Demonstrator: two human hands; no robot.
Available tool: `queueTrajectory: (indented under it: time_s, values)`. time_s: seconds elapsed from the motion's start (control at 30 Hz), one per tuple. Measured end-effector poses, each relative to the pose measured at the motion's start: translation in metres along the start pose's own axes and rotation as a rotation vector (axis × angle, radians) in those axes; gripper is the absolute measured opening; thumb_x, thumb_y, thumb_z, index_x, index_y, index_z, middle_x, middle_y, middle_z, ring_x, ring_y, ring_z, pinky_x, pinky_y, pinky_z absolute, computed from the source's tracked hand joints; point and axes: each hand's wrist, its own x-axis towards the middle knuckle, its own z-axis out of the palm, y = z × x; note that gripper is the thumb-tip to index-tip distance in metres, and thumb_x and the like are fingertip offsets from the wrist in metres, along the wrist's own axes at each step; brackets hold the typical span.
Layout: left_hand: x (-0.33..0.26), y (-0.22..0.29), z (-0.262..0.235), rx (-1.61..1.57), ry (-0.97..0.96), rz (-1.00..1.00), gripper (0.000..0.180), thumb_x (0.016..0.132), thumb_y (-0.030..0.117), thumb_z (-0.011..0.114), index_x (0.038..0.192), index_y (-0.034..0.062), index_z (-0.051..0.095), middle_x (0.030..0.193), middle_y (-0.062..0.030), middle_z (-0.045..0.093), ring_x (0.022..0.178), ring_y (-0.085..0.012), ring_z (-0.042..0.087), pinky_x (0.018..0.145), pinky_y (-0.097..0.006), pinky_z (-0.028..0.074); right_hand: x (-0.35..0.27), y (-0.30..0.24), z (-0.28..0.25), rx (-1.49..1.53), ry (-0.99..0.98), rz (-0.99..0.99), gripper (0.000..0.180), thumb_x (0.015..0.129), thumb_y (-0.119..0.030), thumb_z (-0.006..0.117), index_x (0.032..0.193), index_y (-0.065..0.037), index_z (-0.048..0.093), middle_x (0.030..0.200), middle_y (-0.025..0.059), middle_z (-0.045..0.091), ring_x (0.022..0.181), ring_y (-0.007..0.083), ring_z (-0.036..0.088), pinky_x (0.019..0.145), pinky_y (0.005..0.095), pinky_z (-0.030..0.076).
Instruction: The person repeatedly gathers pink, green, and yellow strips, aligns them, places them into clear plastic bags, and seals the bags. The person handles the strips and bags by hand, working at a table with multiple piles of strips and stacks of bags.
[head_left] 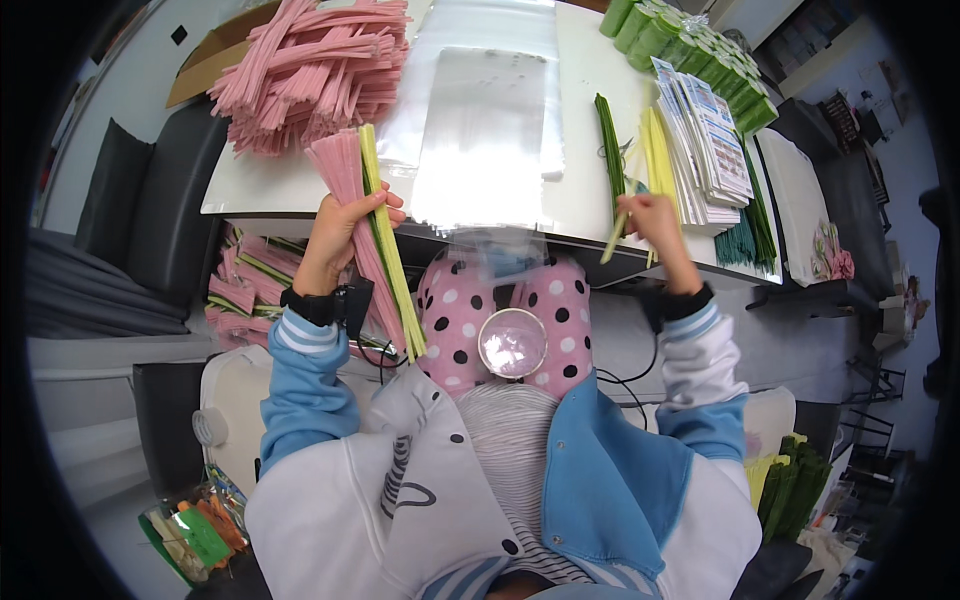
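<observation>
My left hand point(335, 232) grips a bundle of pink and yellow-green fuzzy stems point(372, 240), held upright at the near edge of the white table point(585, 110). My right hand point(652, 218) pinches a single yellow-green stem point(614, 238) that hangs over the table edge. Just beyond that hand lie a row of dark green stems point(611, 150) and a row of yellow stems point(658, 155). A stack of clear plastic bags point(482, 130) lies between the hands.
A big heap of pink stems point(310, 70) fills the table's far left. Printed cards point(712, 135) and green rolls point(690, 45) sit at the right. More pink stems point(240, 290) lie below the table at left, and green bundles point(790, 485) at lower right.
</observation>
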Motion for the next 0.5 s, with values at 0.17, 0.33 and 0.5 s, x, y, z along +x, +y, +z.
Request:
queueTrajectory:
  time_s: [0.17, 0.33, 0.5]
  values:
    - [0.004, -0.018, 0.004, 0.054, -0.063, -0.121, 0.026, 0.085, 0.012, 0.062, 0.102, -0.0071, 0.057, 0.096, -0.0151, 0.064, 0.083, -0.0196, 0.064, 0.069, -0.029, 0.055, 0.019, -0.005, -0.022, -0.584, 0.429, -0.454, 0.029, 0.079, -0.027, 0.068, 0.095, -0.003, 0.064, 0.085, 0.0157, 0.064, 0.079, 0.0311, 0.061, 0.065, 0.0395, 0.049]
    - [0.043, -0.057, 0.041, 0.057, -0.141, -0.208, 0.022, 0.083, 0.009, 0.063, 0.1, -0.0051, 0.058, 0.087, -0.01, 0.061, 0.076, -0.0173, 0.061, 0.064, -0.029, 0.055, -0.01, -0.025, 0.073, -0.537, -0.01, -1.135, 0.032, 0.082, -0.016, 0.061, 0.113, -0.009, 0.06, 0.124, 0.0122, 0.054, 0.12, 0.0312, 0.045, 0.1, 0.0427, 0.037]
    - [0.09, -0.051, 0.059, 0.069, -0.115, -0.211, 0.018, 0.082, 0.007, 0.064, 0.093, -0.0065, 0.059, 0.078, -0.011, 0.062, 0.062, -0.0195, 0.061, 0.056, -0.03, 0.052, -0.01, -0.037, 0.122, -0.64, -0.077, -0.998, 0.042, 0.091, -0.028, 0.05, 0.128, -0.009, 0.048, 0.136, 0.0109, 0.044, 0.128, 0.0306, 0.037, 0.104, 0.0467, 0.031]
